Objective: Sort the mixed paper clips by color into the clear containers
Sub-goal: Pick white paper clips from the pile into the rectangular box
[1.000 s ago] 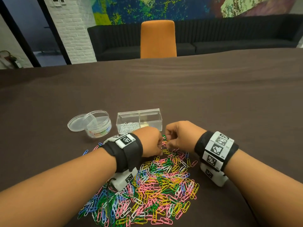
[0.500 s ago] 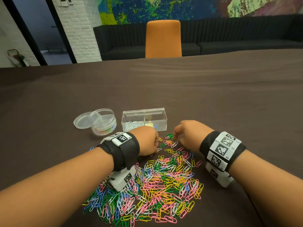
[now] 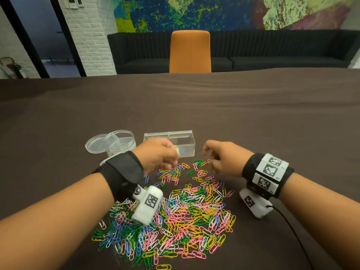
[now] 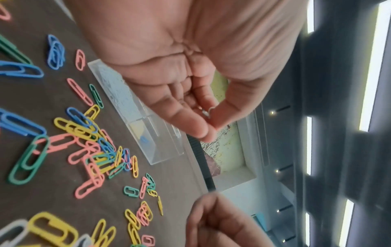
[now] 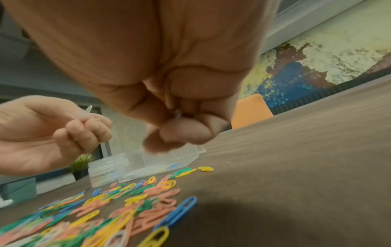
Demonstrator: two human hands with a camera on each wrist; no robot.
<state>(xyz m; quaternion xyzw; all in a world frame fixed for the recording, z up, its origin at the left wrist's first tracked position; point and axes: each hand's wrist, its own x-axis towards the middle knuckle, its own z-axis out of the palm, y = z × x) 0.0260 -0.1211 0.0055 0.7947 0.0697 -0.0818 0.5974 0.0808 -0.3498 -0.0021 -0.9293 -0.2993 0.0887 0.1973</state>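
Note:
A heap of mixed paper clips [image 3: 175, 211] in pink, yellow, green, blue and white lies on the brown table. Behind it stands a clear two-part box [image 3: 181, 141]; in the left wrist view the box [image 4: 135, 115] holds white clips in one part and a blue clip in the other. My left hand [image 3: 174, 152] hovers just in front of the box, thumb and fingers pinching a white clip [image 4: 208, 112]. My right hand [image 3: 209, 159] is raised over the heap's far edge, its curled fingers pinching a small pale clip [image 5: 177, 113].
A round clear tub [image 3: 121, 142] with a printed label stands left of the box, its lid [image 3: 95, 146] leaning beside it. An orange chair [image 3: 190, 51] and a dark sofa sit beyond the table's far edge. A cable trails from my right wrist.
Both hands have lifted off the heap and drawn apart. The left hand rose toward the clear box and now hides its left part.

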